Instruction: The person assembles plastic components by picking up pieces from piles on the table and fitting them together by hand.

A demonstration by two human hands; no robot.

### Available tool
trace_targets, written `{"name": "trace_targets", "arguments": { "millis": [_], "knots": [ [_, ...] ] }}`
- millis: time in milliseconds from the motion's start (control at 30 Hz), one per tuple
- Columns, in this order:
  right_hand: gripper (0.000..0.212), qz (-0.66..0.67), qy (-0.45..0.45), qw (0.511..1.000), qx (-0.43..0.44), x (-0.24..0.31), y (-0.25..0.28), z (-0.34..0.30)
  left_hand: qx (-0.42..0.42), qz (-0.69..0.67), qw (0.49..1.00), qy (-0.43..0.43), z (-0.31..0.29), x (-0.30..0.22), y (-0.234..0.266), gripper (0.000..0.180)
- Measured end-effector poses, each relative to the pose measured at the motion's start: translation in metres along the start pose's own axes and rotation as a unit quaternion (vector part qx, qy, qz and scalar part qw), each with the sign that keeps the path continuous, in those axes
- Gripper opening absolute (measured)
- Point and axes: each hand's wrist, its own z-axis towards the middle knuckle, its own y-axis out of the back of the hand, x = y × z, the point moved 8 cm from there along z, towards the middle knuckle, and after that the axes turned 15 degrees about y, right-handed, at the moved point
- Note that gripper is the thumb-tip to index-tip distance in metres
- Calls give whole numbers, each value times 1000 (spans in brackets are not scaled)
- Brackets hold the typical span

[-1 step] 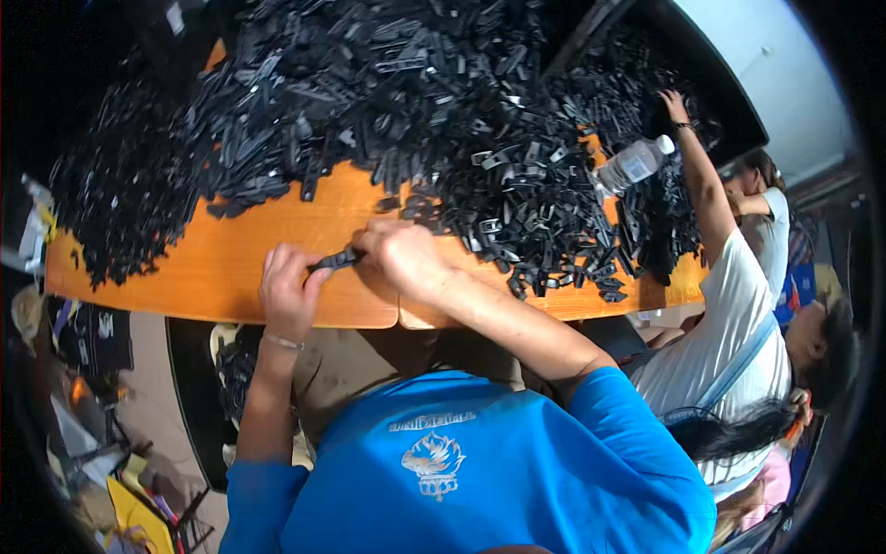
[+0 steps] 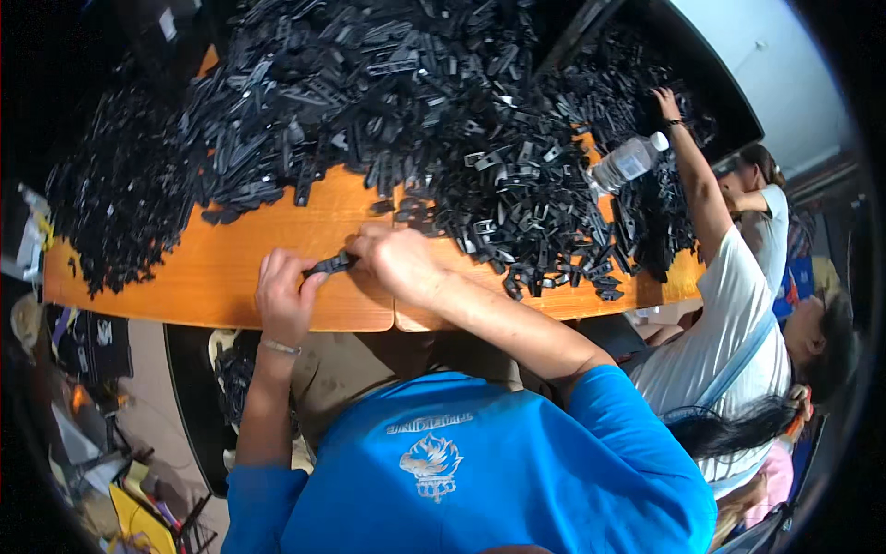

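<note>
1. At the near edge of the orange wooden surface [image 2: 231, 277], the left hand [image 2: 284, 297] and the right hand [image 2: 395, 260] met over one small black plastic clip piece [image 2: 330, 265]. Both grips were closed on it, the left at its near end and the right at its far end.
2. Judged from that hold, the step in hand was joining or pressing the piece together; the next move would call for a firm squeeze with both ends kept in line.
3. Behind the hands, a large heap of loose black plastic parts [image 2: 388, 102] covered the far side of the surface.
4. Toward the far right corner lay a clear plastic water bottle with a white cap [image 2: 628, 162]; any label on it was too small to tell.
5. Beside it, a co-worker's hand [image 2: 666, 102] reached into the heap.
</note>
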Motion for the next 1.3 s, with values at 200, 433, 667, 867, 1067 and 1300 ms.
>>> {"name": "trace_targets", "arguments": {
  "millis": [200, 433, 667, 867, 1067, 1300],
  "knots": [
    [9, 71, 68, 994, 55, 4, -20, 29, 2, 7, 1000, -5, 6, -8, -4, 19],
    [16, 146, 54, 988, -10, 25, -9, -12, 191, 83, 969, 134, -16, 42, 62, 19],
    [22, -23, -84, 995, -49, -30, 50, -19, 81, 16, 993, 83, 26, 3, 83, 22],
    [26, -58, -136, 988, 53, -45, 16, 7, 61, 22, 997, 33, 106, -34, -68, 23],
    [17, -90, -117, 989, 24, -35, 19, -18, 1, 56, 998, 29, 131, -38, -109, 23],
    [17, 22, -33, 996, 82, -29, 20, -25, 97, -88, 975, 180, 111, 42, -101, 13]
  ]
}}
